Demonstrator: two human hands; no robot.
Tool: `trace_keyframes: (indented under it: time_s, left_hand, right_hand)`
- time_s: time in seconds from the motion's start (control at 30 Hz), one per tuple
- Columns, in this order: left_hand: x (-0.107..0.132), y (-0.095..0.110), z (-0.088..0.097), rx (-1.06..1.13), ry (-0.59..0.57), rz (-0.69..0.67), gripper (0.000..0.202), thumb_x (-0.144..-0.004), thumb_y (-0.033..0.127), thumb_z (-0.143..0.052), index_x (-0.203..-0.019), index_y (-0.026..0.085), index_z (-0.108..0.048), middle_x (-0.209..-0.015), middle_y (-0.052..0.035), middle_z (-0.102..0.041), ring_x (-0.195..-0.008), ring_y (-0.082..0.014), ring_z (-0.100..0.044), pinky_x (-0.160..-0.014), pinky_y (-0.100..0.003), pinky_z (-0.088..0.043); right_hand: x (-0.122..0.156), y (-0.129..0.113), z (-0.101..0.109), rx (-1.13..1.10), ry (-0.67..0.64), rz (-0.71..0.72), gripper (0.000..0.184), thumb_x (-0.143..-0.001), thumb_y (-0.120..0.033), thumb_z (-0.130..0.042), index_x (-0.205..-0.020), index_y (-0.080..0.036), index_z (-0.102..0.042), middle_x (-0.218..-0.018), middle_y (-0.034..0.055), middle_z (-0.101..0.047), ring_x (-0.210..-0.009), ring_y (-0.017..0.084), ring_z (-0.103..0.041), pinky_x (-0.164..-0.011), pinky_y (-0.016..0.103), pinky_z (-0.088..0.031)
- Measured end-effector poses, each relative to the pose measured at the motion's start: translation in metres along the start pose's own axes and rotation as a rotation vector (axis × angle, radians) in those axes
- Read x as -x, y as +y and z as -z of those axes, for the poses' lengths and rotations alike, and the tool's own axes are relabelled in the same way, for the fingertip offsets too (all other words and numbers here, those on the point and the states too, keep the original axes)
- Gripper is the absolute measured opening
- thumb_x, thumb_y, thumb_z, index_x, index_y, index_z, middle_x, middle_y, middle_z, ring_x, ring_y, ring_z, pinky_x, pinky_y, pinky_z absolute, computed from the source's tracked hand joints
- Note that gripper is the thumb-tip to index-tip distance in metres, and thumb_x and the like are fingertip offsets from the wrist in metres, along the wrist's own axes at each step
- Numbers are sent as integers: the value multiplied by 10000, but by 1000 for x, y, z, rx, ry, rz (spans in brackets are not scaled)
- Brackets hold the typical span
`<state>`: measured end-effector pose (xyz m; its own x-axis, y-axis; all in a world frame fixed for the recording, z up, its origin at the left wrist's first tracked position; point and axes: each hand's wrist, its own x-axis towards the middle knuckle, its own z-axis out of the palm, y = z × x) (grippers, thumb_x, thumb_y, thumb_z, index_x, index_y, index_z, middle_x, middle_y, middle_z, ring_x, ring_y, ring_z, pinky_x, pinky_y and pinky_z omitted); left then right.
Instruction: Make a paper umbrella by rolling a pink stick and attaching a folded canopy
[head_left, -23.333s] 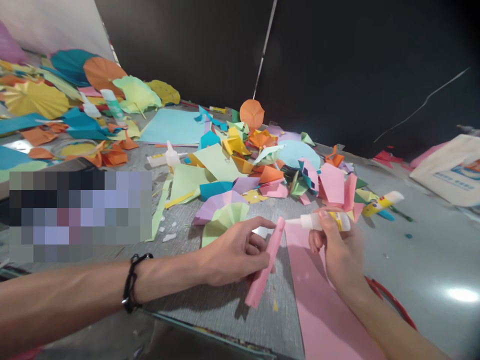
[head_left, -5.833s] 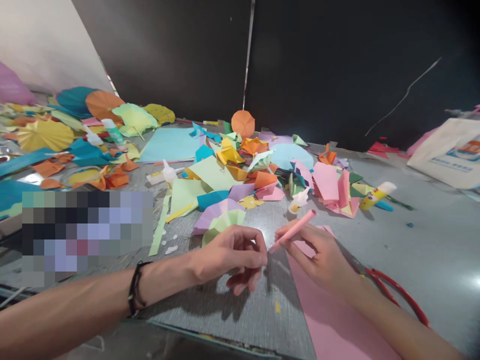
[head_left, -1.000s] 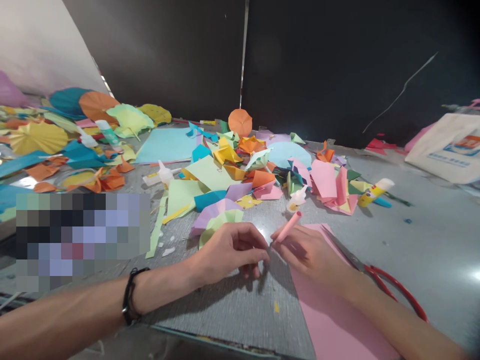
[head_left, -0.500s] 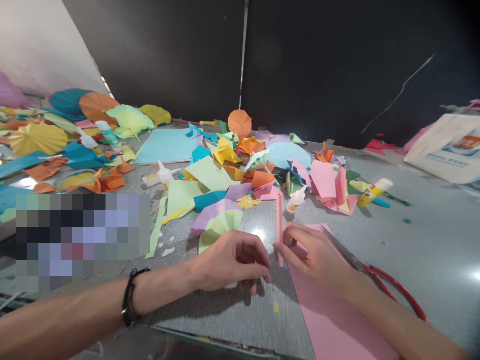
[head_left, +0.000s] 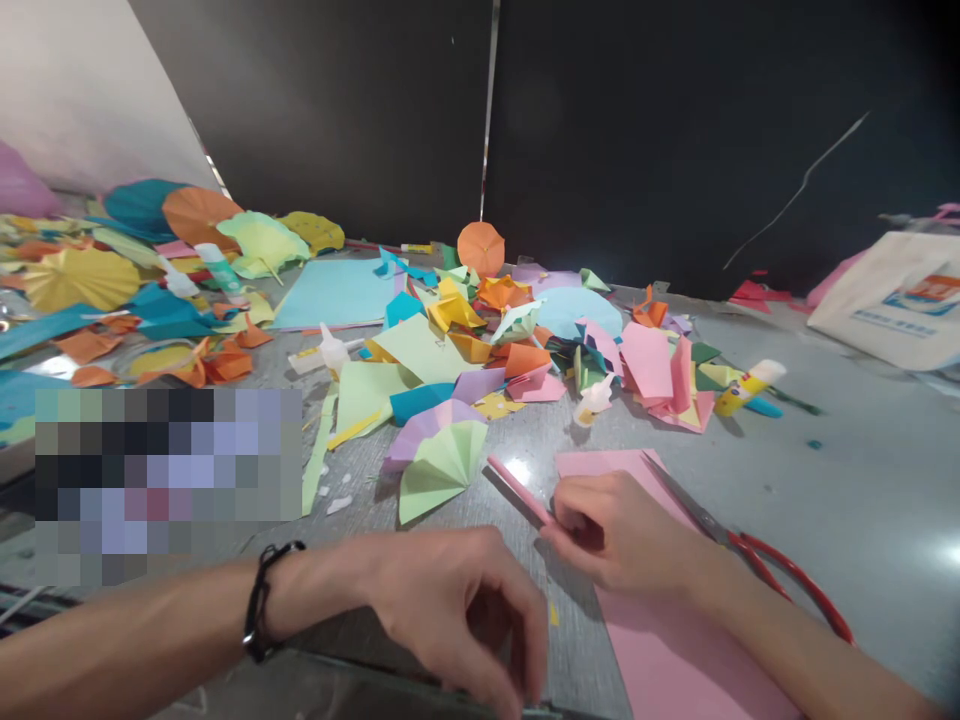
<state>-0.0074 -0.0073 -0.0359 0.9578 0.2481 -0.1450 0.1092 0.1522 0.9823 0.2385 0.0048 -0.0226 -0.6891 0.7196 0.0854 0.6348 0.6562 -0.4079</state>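
My right hand [head_left: 622, 535] pinches a thin rolled pink paper stick [head_left: 519, 488] that points up and to the left, low over the grey table [head_left: 862, 500]. The hand rests on a large pink paper sheet [head_left: 660, 650]. My left hand [head_left: 457, 610] has come back toward the near table edge, away from the stick. Its fingers hang curled and loosely apart, and nothing shows in them. A dark bracelet is on the left wrist.
Red-handled scissors [head_left: 780, 590] lie beside the pink sheet. A folded green paper fan [head_left: 439, 465], glue bottles [head_left: 596, 395] [head_left: 750, 385] and a heap of coloured paper scraps [head_left: 525, 340] fill the middle. Paper umbrellas [head_left: 75, 275] lie at the left, a white bag [head_left: 892, 295] at the right.
My left hand let go of the pink stick and drew back toward me. My right hand swung the stick from upright to leaning left.
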Motion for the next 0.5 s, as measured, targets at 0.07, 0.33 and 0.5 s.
trace_keyframes:
  time_s: [0.07, 0.33, 0.5]
  left_hand:
    - [1, -2, 0, -51, -65, -43, 337, -710, 402, -944, -867, 157, -774, -650, 12, -663, -486, -73, -554, -456, -137, -441]
    - [1, -5, 1, -104, -102, -136, 286, -751, 389, -914, -851, 160, -774, -666, 13, -666, -451, -56, -490, -421, -135, -398]
    - [1, -6, 0, -66, -79, -107, 325, -723, 408, -933, -881, 165, -785, -675, 3, -680, -498, -75, -552, -465, -129, -447]
  right_hand:
    - [0, -1, 1, -10, -12, 45, 324, -950, -283, -570, -689, -211, -392, -621, -52, -458, -574, 114, -340, -575, 292, -229]
    - [0, -5, 4, -31, -60, 99, 302, -930, -283, -599, -698, -209, -421, -631, -51, -477, -579, 116, -336, -570, 292, -229]
    - [0, -5, 4, -36, -51, 101, 310, -936, -281, -584, -695, -210, -401, -624, -56, -463, -577, 114, -328, -569, 290, -226]
